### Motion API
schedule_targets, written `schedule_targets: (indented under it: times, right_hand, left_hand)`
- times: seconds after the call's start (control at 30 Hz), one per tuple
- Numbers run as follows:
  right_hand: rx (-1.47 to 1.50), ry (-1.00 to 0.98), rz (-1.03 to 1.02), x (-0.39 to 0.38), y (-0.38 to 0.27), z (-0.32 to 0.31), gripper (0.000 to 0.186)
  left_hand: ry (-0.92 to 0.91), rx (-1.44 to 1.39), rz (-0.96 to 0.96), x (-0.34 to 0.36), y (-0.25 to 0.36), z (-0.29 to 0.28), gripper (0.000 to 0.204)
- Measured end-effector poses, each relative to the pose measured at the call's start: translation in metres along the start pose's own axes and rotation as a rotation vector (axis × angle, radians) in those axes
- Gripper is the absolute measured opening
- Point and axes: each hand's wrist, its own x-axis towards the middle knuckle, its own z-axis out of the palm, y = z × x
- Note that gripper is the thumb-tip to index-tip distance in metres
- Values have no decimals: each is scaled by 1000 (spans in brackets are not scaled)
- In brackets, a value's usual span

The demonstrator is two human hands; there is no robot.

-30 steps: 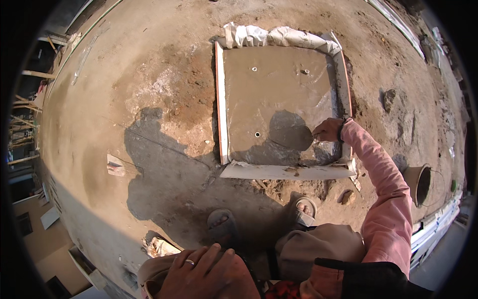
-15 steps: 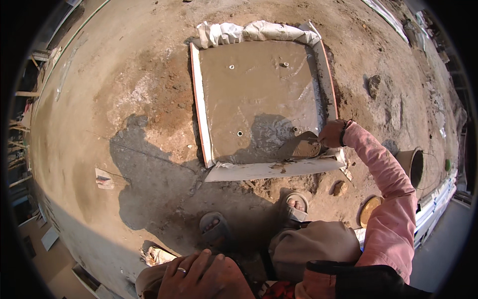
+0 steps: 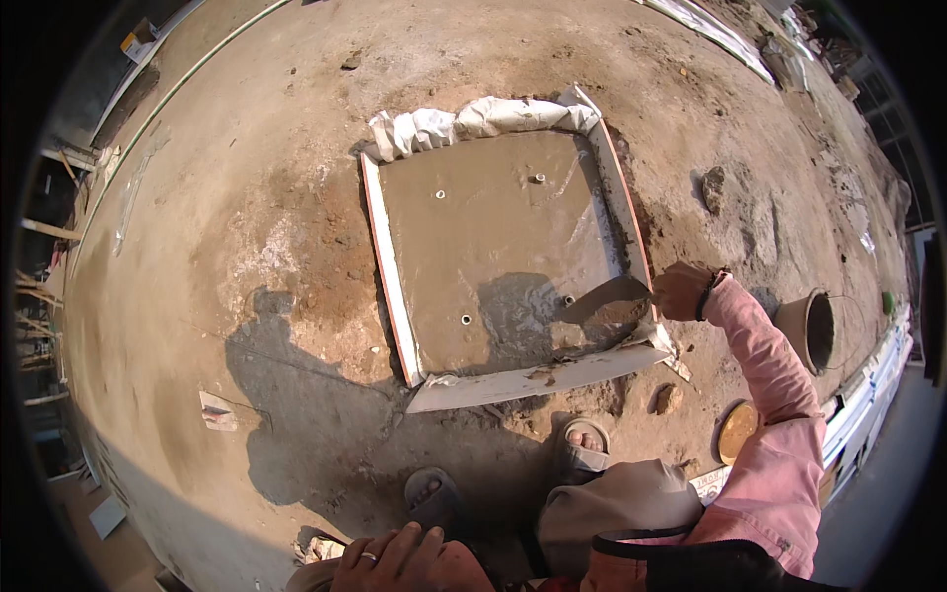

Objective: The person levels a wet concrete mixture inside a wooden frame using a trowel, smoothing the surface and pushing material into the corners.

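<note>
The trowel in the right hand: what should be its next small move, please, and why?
Probably a light leftward sweep of the trowel by the right hand, steering around the small tube: its tip lies close to that tube, and the wet mix just left of there looks streaked, while the far part looks smoother.
</note>
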Motion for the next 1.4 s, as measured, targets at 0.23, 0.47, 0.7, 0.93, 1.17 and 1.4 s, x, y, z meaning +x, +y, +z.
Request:
schedule_targets:
  times: [0.23, 0.47, 0.7, 0.93, 1.17, 1.4]
  right_hand:
    - [310, 1051, 64, -30, -3, -29, 27]
    - [368, 681, 296, 74, -24, 60, 32]
    - [902, 805, 517, 2, -35, 36, 43]
    - [1297, 885, 1188, -143, 14, 82, 51]
    - [1268, 905, 1557, -112, 223, 244, 42]
    - [1103, 777, 1841, -142, 430, 331, 33]
  left_hand:
    - [-20, 3, 87, 25, -7, -5, 56]
    - [-142, 62, 280, 55, -21, -12, 48]
    - [-226, -19, 279, 94, -34, -15, 51]
    - [-288, -20, 359, 186, -45, 3, 53]
    - [-395, 80, 138, 198, -19, 6, 54]
    - [-324, -35, 97, 208, -16, 32, 46]
